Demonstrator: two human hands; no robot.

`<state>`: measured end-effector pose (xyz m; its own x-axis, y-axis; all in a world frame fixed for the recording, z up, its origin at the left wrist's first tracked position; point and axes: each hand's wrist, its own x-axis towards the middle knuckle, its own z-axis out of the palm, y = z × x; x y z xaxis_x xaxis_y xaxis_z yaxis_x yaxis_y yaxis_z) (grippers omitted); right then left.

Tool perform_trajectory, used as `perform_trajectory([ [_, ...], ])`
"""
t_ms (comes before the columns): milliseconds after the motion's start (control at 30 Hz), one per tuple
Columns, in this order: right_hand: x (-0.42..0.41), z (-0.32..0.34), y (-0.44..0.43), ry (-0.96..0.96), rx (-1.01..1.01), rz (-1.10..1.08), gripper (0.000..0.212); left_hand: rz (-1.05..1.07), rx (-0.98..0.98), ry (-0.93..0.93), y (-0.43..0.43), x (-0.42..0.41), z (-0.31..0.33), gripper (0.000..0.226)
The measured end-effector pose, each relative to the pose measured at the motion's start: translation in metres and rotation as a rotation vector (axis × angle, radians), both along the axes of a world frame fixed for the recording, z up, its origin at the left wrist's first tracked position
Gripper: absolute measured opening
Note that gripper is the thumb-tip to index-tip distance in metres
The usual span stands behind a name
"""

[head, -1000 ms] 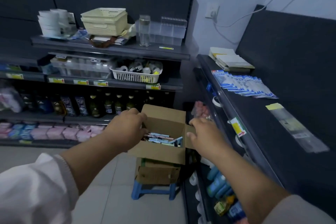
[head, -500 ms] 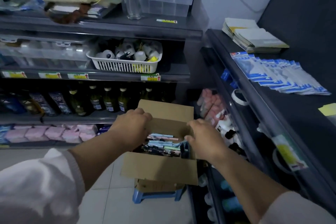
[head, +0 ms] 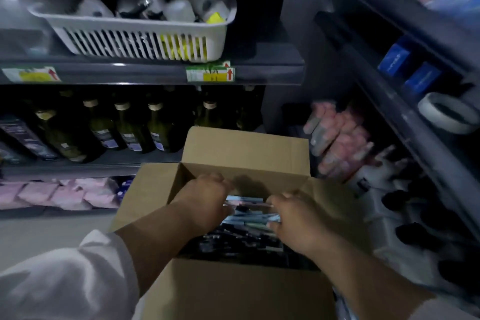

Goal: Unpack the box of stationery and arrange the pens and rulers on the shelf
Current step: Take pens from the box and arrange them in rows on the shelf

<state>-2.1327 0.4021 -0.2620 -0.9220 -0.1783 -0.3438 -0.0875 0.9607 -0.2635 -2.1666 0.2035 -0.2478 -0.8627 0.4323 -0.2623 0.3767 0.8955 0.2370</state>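
Cardboard box (head: 244, 153) sits open at lower centre of the frame, its four flaps spread outward; the far flap stands up against the shelf edge behind it, the near flap fills the bottom of the picture; both hands are down inside the opening. Left hand (head: 205, 200) is at the left inner wall with fingers curled, right hand (head: 293, 218) at the right side, fingers bent over the packed pens (head: 249, 215); whether either has actually closed on a pack I cannot tell, the view being dim and blurred. White slotted basket (head: 145, 39) sits on the shelf at upper left; green bottles (head: 130, 132) line the shelf below; bare floor shows left of the box.
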Motion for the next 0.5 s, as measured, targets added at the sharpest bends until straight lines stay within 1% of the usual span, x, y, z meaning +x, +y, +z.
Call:
perform_trajectory([
  [133,-0.022,-0.056,-0.001,-0.092,0.005,0.053,0.053,-0.046,-0.018,-0.087,0.004,-0.022,-0.062,0.052],
  [267,-0.039,-0.102,-0.004,-0.165,0.067,0.133,0.059,-0.09,-0.037,-0.205,0.013,-0.035,-0.113,0.06],
  [333,-0.047,-0.121,-0.002,-0.186,0.088,0.148,0.059,-0.105,-0.066,-0.215,0.017,-0.038,-0.135,0.065],
  [433,-0.056,-0.139,0.001,-0.2,0.147,0.172,0.055,-0.118,-0.109,-0.226,0.023,-0.042,-0.159,0.067],
  [500,-0.063,-0.146,0.0,-0.231,0.18,0.197,0.057,-0.108,-0.118,-0.236,0.024,-0.045,-0.167,0.068],
])
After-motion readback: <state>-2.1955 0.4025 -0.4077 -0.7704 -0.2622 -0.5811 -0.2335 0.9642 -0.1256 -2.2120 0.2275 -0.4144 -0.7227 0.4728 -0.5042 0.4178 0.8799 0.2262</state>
